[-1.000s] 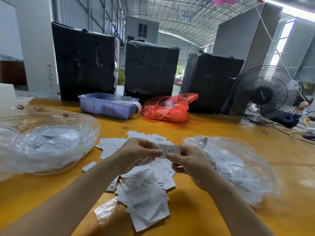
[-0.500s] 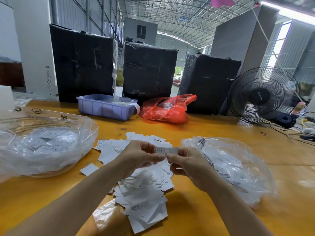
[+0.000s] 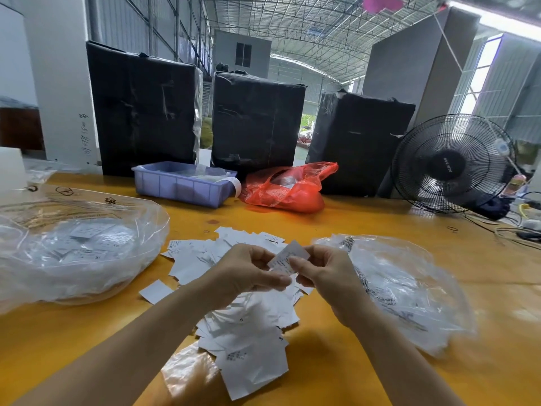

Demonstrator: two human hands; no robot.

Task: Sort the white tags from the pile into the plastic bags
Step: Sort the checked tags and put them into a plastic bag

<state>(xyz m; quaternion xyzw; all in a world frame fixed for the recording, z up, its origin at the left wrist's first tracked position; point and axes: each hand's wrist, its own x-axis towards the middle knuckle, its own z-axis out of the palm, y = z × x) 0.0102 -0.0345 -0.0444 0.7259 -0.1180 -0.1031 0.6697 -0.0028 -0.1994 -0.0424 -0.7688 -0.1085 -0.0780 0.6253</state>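
Note:
A pile of white tags [image 3: 248, 326] lies spread on the yellow table in front of me. Above it, my left hand [image 3: 248, 271] and my right hand [image 3: 325, 273] both pinch one white printed tag [image 3: 288, 257], which is tilted with its upper end toward the right. A clear plastic bag [image 3: 79, 253] with tags inside lies at the left. Another clear plastic bag [image 3: 404, 291] holding tags lies at the right, close beside my right hand.
At the back stand a purple bin [image 3: 181, 184], a red plastic bag [image 3: 289, 189] and three black-wrapped boxes [image 3: 254, 121]. A black fan [image 3: 452, 164] and cables [image 3: 515, 230] occupy the far right. A scrap of clear plastic [image 3: 187, 373] lies under my left forearm.
The tag between my hands has turned from level to tilted, its right end raised. My left thumb has slid down to its lower end. Both hands stay over the pile.

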